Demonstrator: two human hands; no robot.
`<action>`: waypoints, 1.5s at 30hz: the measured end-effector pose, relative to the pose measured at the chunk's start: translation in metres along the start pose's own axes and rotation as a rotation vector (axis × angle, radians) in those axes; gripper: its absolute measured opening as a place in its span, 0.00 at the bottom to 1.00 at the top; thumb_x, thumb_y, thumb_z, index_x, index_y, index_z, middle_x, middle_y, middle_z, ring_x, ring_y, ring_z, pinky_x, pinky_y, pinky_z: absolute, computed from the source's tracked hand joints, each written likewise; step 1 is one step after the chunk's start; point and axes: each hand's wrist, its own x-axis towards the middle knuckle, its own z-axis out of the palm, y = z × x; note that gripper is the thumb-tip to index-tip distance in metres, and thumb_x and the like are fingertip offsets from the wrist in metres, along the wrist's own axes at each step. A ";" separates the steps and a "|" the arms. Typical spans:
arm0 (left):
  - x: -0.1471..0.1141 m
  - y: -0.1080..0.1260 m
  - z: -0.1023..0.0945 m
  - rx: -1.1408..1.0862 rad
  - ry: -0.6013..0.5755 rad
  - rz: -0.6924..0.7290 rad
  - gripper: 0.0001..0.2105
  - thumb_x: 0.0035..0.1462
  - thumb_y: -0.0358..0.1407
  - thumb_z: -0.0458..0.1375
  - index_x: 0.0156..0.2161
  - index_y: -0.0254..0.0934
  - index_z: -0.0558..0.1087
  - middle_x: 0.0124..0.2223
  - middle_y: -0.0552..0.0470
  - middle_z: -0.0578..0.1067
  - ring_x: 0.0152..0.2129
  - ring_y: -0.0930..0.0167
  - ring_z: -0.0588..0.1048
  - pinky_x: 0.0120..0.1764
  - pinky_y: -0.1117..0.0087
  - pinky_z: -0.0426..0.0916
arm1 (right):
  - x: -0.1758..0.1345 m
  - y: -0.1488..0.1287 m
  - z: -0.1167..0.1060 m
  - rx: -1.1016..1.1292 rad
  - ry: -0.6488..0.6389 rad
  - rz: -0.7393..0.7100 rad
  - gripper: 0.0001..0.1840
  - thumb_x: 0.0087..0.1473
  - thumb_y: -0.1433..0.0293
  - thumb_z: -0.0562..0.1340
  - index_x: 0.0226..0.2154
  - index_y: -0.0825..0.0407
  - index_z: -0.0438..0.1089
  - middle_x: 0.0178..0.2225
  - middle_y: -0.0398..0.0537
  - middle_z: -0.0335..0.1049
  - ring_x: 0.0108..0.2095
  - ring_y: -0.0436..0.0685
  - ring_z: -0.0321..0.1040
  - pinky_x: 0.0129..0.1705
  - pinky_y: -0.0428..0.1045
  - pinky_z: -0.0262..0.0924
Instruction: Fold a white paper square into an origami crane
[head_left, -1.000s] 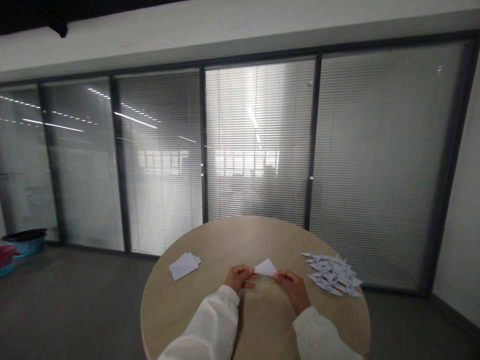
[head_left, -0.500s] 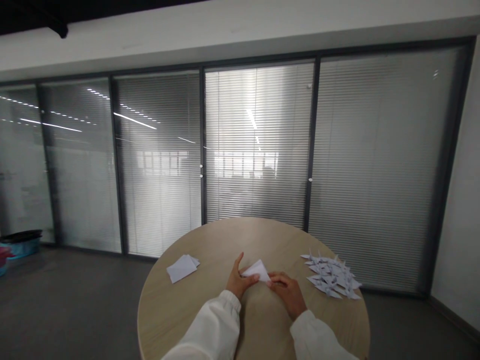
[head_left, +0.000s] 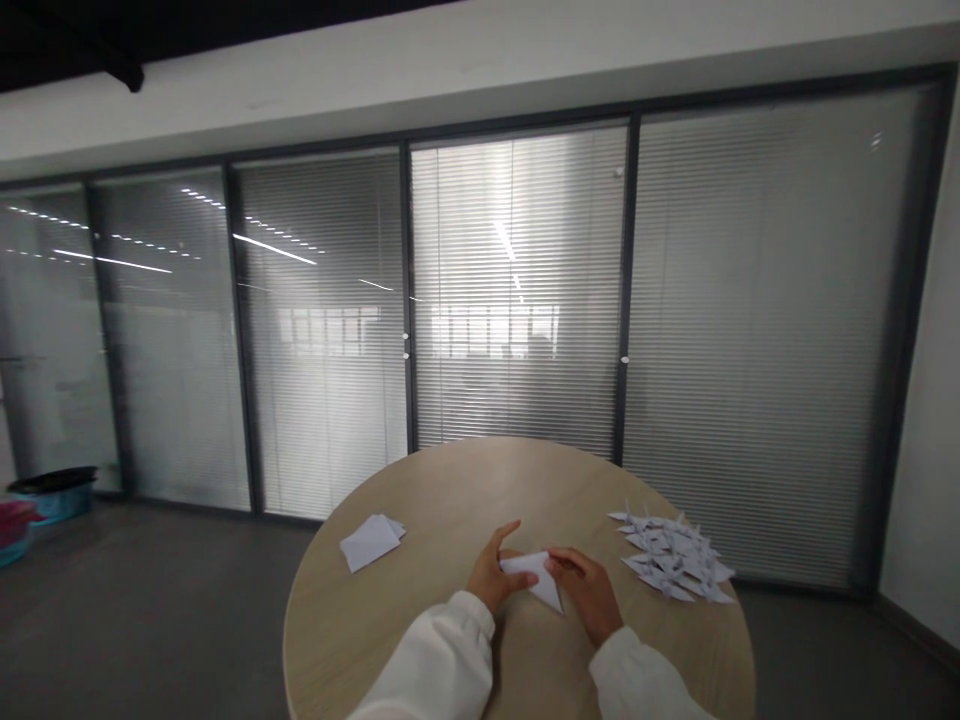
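Observation:
Between my two hands is a folded piece of white paper point(head_left: 541, 570), with a straight upper edge and a point toward me at lower right. My left hand point(head_left: 496, 572) grips its left side, thumb on top and index finger raised away. At the upper right edge, my right hand point(head_left: 589, 588) pinches the paper between thumb and fingers. On the right of the table lies a heap of folded white paper cranes point(head_left: 675, 556). To the left is a small stack of flat white paper sheets point(head_left: 371, 541).
The round wooden table point(head_left: 465, 480) has a curved edge all around. Behind it stands a glass partition with blinds point(head_left: 517, 390). Blue basins point(head_left: 56, 500) with dark and red items sit on the floor at far left.
The folded paper has turned: its point faced away before and now faces toward me at lower right. My right hand has shifted to its upper edge. The view has tilted slightly.

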 end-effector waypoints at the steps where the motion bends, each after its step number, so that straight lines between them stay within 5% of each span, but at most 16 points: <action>1: 0.000 0.001 0.000 0.020 -0.001 0.001 0.44 0.29 0.34 0.68 0.54 0.37 0.55 0.24 0.56 0.71 0.22 0.72 0.70 0.28 0.72 0.64 | 0.000 -0.001 0.000 -0.003 0.001 -0.004 0.19 0.41 0.57 0.61 0.32 0.53 0.73 0.33 0.52 0.74 0.36 0.61 0.69 0.39 0.52 0.62; 36: 0.000 0.004 -0.001 0.164 0.019 0.045 0.40 0.32 0.32 0.66 0.54 0.37 0.56 0.24 0.57 0.72 0.20 0.75 0.68 0.24 0.76 0.61 | 0.002 -0.001 -0.001 -0.040 0.031 0.054 0.19 0.39 0.56 0.62 0.28 0.54 0.73 0.29 0.50 0.75 0.31 0.59 0.70 0.35 0.50 0.63; 45: 0.001 0.010 0.003 0.064 0.139 0.011 0.34 0.30 0.32 0.67 0.48 0.34 0.63 0.13 0.67 0.57 0.11 0.81 0.57 0.16 0.80 0.52 | 0.000 0.001 -0.001 -0.037 0.033 0.021 0.17 0.41 0.56 0.60 0.28 0.53 0.72 0.28 0.48 0.74 0.31 0.58 0.69 0.33 0.48 0.62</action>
